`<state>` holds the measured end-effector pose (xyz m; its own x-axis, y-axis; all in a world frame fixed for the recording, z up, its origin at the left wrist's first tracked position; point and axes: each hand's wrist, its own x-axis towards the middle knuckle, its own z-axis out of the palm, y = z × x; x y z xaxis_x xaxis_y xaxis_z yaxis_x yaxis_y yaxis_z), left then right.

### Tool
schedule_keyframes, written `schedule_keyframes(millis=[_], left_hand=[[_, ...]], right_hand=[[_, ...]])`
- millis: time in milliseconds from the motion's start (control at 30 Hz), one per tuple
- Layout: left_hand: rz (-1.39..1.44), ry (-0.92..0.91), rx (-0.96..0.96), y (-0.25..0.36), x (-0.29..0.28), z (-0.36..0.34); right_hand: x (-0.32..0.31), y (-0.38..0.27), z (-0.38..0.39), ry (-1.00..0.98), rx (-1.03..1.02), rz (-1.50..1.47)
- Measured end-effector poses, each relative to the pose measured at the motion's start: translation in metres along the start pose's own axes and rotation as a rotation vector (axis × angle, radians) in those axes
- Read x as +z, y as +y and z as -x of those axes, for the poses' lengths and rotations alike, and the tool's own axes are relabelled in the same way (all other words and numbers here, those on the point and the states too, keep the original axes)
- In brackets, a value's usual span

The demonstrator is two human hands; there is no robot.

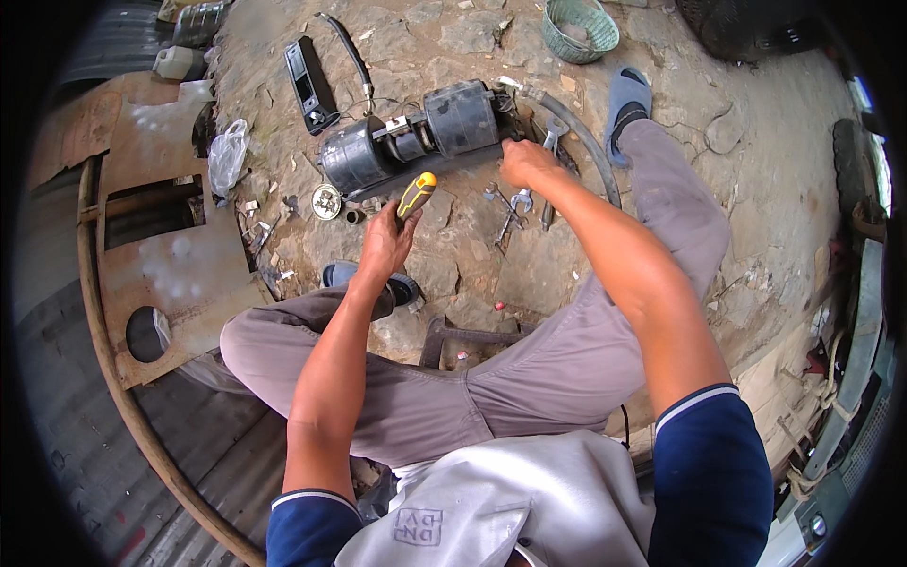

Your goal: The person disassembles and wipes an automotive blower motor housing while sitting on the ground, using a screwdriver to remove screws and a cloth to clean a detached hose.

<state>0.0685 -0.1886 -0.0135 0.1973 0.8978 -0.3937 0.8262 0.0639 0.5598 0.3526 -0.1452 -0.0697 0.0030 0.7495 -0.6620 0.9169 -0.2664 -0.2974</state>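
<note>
My left hand [385,244] is closed round a screwdriver [417,194] with a yellow and black handle; its handle end points up and away from me. Just beyond lies a black twin-drum blower unit [460,118], with a metal bracket between its two rounded housings. My right hand [529,163] is closed at the unit's near right corner, apparently gripping its edge; the fingertips are partly hidden. Several wrenches lie close to that hand, among them a combination wrench [510,225] and an open-end wrench [555,132]. A round metal part [326,201] sits by the unit's left end.
A thick grey hose [586,137] curves past the right hand. Behind the unit lie a black rectangular device [311,83] and a short black hose [348,52]. A green basket [580,30] stands at the far side. Rusty sheet metal [156,250] and a wooden pole [142,430] border the left.
</note>
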Motion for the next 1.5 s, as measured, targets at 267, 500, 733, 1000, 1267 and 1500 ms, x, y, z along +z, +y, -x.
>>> schedule_keyframes(millis=[267,500,733,1000,1267,1500], left_hand=[[0.068,0.291,0.063,-0.011,-0.028,-0.024],[-0.053,0.186,0.157,0.092,-0.025,-0.054],[-0.184,-0.136,0.633,0.107,0.021,-0.048],[-0.257,0.447,0.863,0.143,-0.011,-0.07],[-0.39,0.074,0.577,0.137,-0.029,-0.165],[-0.502,-0.259,0.326,0.164,0.011,-0.193]], right_hand=[[-0.096,-0.006,0.034,0.261,-0.213,-0.171],[-0.103,0.009,0.045,0.391,-0.202,-0.6],[-0.065,-0.017,0.088,-0.123,-0.5,-0.11],[-0.114,0.026,0.075,0.098,-0.256,-0.32],[-0.101,0.049,0.001,0.417,-0.107,-0.51],[-0.103,0.045,-0.006,0.319,0.034,-0.683]])
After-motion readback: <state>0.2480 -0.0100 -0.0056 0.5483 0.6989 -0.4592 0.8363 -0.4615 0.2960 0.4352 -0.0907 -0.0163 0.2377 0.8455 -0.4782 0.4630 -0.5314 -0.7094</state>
